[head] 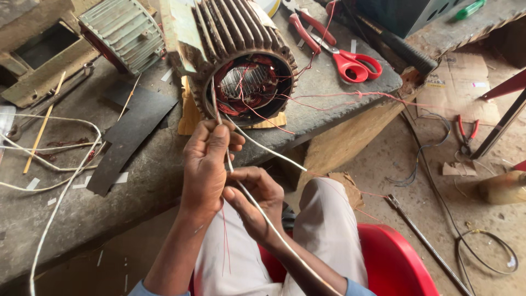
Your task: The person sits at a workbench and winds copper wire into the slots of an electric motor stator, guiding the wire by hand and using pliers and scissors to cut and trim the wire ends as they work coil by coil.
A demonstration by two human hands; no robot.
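A ribbed electric motor stator (pixel 246 60) lies on its side on the grey workbench (pixel 137 181), its open end showing red copper windings. My left hand (pixel 207 164) pinches a thin white sleeving tube (pixel 262 211) that runs up toward the stator opening. Just below it, my right hand (pixel 253 200) grips the same tube, which trails down past my lap. Thin red wires (pixel 329 97) spill from the windings across the bench edge.
Red-handled scissors (pixel 350 63) and red pliers (pixel 309 27) lie on the bench behind the stator. A green ribbed fan cover (pixel 123 33), black insulating sheet (pixel 131 134) and loose white tubes (pixel 60 164) sit left. I sit on a red chair (pixel 394 263). Cables and red cutters (pixel 467 134) litter the floor.
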